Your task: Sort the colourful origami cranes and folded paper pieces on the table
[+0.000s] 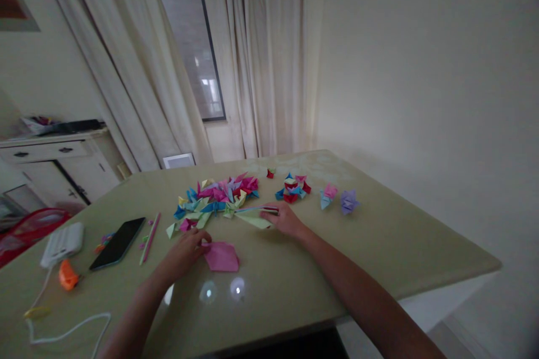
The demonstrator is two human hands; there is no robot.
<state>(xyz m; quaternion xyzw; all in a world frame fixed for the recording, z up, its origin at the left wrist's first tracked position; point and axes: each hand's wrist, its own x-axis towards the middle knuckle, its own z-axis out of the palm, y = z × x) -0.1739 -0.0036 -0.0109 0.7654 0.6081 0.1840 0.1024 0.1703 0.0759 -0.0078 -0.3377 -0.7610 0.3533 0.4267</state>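
Note:
My left hand (187,247) rests on the olive table (379,247) with its fingers curled on the left edge of a folded pink paper (222,256). My right hand (283,217) reaches farther out and pinches a thin stack of coloured paper sheets (256,210), a pale green sheet (255,219) lying under them. Just beyond both hands lies a heap of folded paper pieces (219,197) in pink, blue, yellow and green.
A smaller red-and-blue folded cluster (293,187), a pink-blue piece (328,194) and a purple piece (349,201) lie right of the heap. Left are a black phone (118,242), a pink stick (150,229), a white power bank (63,243) with cable, and an orange object (67,275).

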